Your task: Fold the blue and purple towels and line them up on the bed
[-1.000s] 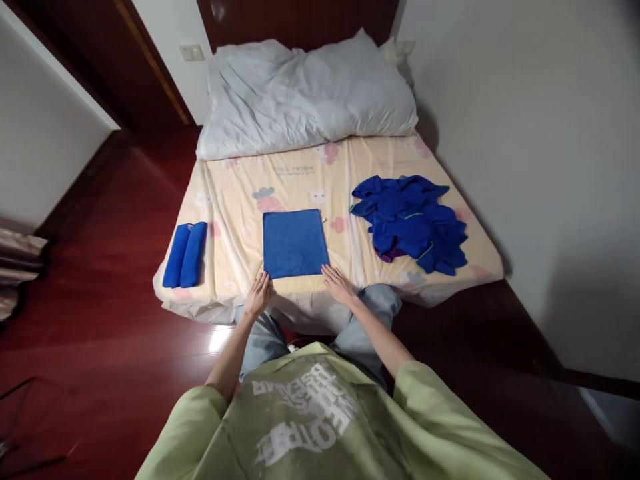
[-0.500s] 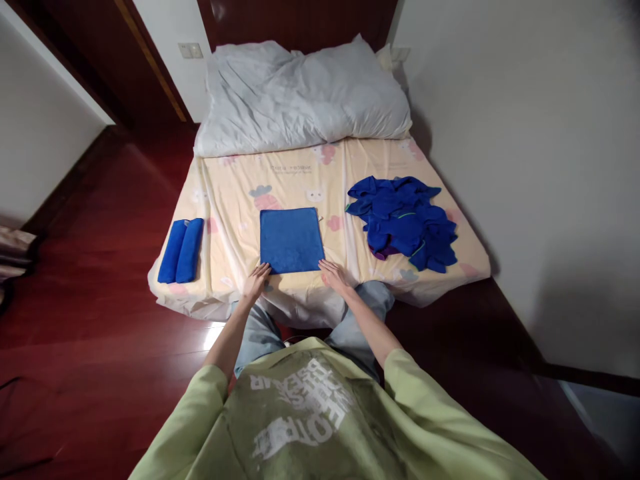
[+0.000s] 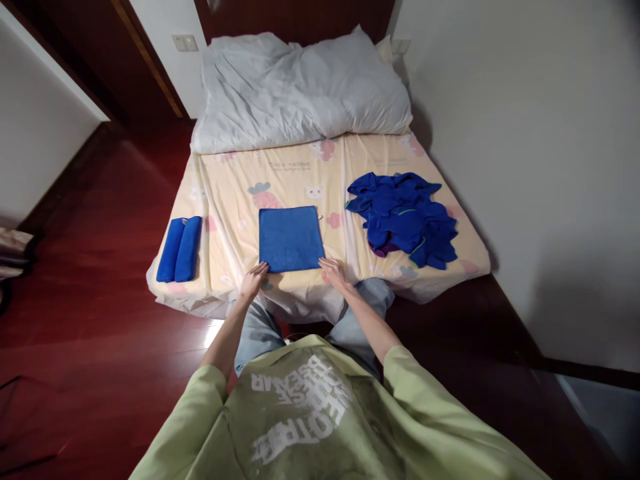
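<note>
A blue cloth [image 3: 291, 239] lies spread flat as a square on the bed in front of me. On its near left corner rest the fingers of my left hand [image 3: 254, 279], stretched out and touching the cloth. My right hand [image 3: 334, 271] lies likewise at the near right corner, fingers extended over the edge. To the left, two rolled blue cloths [image 3: 179, 249] sit side by side. A loose, crumpled pile of blue cloths [image 3: 404, 217] is on the right, with a bit of purple showing at its lower side.
The bed [image 3: 230, 193] has a pale yellow printed sheet under a thin clear-looking cover. Across its far end lies a large grey-white pillow or folded quilt [image 3: 305, 93]. A plain wall [image 3: 525, 147] runs along the right; dark red floor [image 3: 100, 267] shows on the left.
The view has shifted very slightly. Both hands stay at the near corners of the cloth, which lies as before.
</note>
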The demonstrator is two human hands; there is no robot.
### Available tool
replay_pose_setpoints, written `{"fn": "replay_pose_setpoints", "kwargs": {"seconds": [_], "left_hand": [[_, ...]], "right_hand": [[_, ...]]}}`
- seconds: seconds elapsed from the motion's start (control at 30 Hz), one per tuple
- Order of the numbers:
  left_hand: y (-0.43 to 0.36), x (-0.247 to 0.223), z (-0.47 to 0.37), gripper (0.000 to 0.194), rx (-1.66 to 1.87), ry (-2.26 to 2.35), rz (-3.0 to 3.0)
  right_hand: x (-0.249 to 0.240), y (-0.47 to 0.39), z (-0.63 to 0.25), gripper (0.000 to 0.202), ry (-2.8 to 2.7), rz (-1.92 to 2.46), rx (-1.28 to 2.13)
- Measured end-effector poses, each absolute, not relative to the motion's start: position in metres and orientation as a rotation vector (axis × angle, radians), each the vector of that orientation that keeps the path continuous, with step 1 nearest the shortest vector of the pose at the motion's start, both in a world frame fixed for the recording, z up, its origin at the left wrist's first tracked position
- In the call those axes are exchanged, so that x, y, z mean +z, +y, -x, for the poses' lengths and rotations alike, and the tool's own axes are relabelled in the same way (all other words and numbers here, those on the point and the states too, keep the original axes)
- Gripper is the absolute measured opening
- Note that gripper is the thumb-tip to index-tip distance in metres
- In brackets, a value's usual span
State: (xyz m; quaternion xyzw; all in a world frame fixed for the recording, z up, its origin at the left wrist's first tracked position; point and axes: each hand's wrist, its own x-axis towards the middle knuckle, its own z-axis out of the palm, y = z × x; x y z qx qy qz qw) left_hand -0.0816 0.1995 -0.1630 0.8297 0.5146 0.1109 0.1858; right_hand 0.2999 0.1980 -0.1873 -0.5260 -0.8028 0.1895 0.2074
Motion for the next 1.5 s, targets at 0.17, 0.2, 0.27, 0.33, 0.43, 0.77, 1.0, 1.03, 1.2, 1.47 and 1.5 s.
{"fn": "replay_pose_setpoints", "kwargs": {"seconds": [0.17, 0.2, 0.27, 0.33, 0.43, 0.77, 1.0, 1.03, 1.2, 1.47, 1.5], "left_hand": [[0.175, -0.166, 0.094, 0.057, 0.316, 1.366, -2.361], [0.170, -0.169, 0.095, 0.058, 0.312, 1.357, -2.353], [0.163, -0.178, 0.096, 0.059, 0.324, 1.341, -2.320], [0.159, -0.189, 0.095, 0.058, 0.396, 1.348, -2.256], [0.159, -0.203, 0.092, 0.053, 0.606, 1.393, -2.103], [0.165, -0.208, 0.088, 0.036, 0.869, 1.448, -1.773], [0.169, -0.193, 0.083, 0.034, 0.866, 1.577, -1.651], [0.170, -0.191, 0.082, 0.033, 0.867, 1.603, -1.632], [0.176, -0.186, 0.077, 0.034, 0.911, 1.690, -1.540], [0.192, -0.185, 0.072, 0.036, 0.983, 1.773, -1.507], [0.195, -0.185, 0.071, 0.036, 0.982, 1.779, -1.506]], "right_hand": [[-0.187, 0.169, -0.307, 0.043, -2.227, 1.423, 0.565], [-0.189, 0.162, -0.307, 0.043, -2.231, 1.418, 0.576], [-0.194, 0.151, -0.306, 0.046, -2.232, 1.414, 0.591], [-0.199, 0.143, -0.304, 0.049, -2.204, 1.413, 0.583], [-0.204, 0.139, -0.299, 0.049, -2.111, 1.435, 0.553], [-0.205, 0.139, -0.293, 0.044, -1.933, 1.442, 0.591], [-0.204, 0.145, -0.290, 0.040, -1.722, 1.497, 0.612], [-0.204, 0.147, -0.290, 0.038, -1.689, 1.507, 0.623], [-0.202, 0.158, -0.283, 0.031, -1.446, 1.582, 0.763], [-0.186, 0.177, -0.272, 0.030, -1.135, 1.630, 0.854], [-0.185, 0.180, -0.272, 0.031, -1.126, 1.640, 0.850]]}}
